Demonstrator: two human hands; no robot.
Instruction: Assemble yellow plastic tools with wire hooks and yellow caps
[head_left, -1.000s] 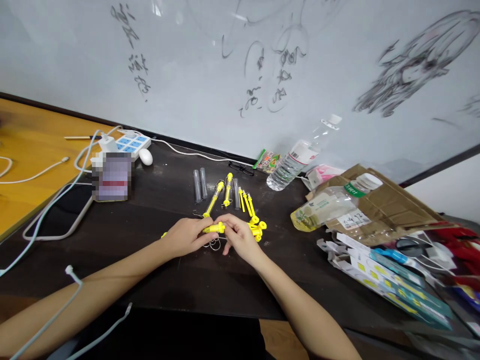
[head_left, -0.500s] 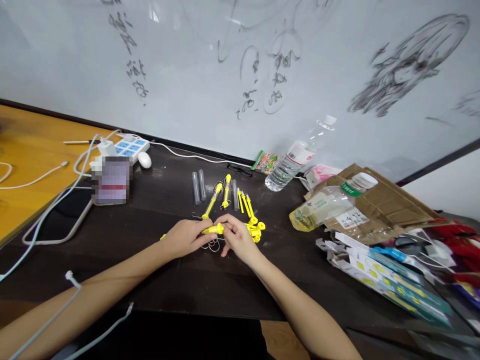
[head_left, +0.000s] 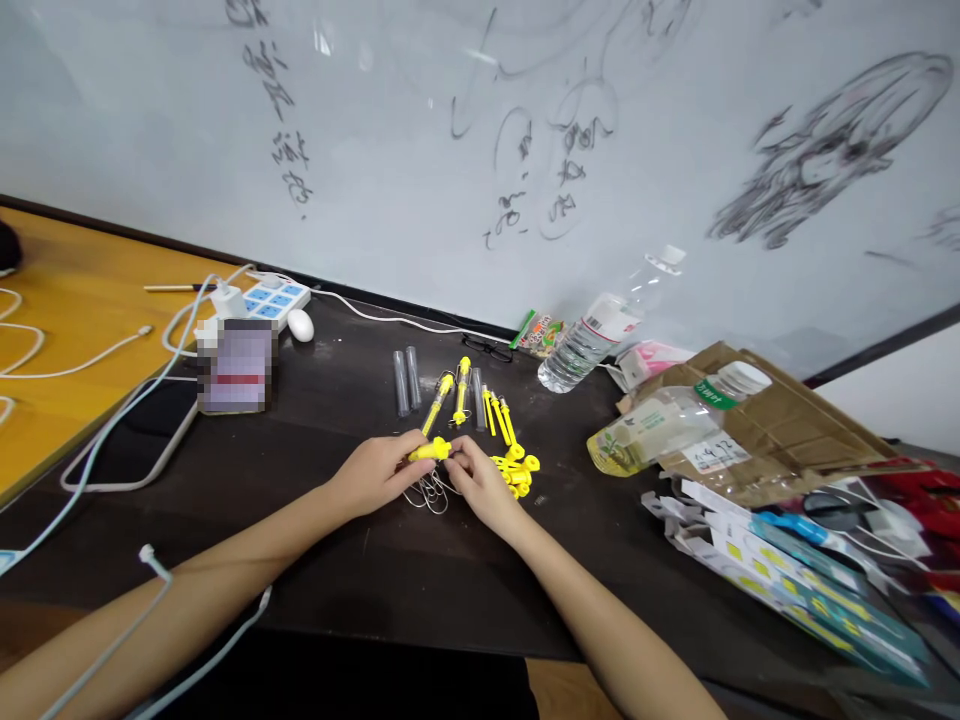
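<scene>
My left hand (head_left: 379,472) is closed around a yellow plastic piece (head_left: 431,451) with a flanged end that points right. My right hand (head_left: 482,484) is beside that end, thumb and fingertips pinched together. What sits in that pinch is too small to make out. Under the hands hang or lie thin silver-looking loops of wire or cord (head_left: 430,494). Just beyond them are two yellow-ended clear tubes (head_left: 462,392), plain clear tubes (head_left: 401,384) and slim yellow rods (head_left: 498,418). A heap of small yellow parts (head_left: 517,474) lies right of my right hand.
A water bottle (head_left: 581,352) and a tilted drink bottle (head_left: 637,425) stand or lie to the right, near a brown paper bag (head_left: 795,420) and an opened carton (head_left: 817,590). At left are phones (head_left: 135,435), a power strip (head_left: 279,300) and white cables (head_left: 112,395).
The camera view has shifted slightly. My right fingers have drawn a little away from the yellow piece, which stays in my left hand. More of the thin loops shows below the hands.
</scene>
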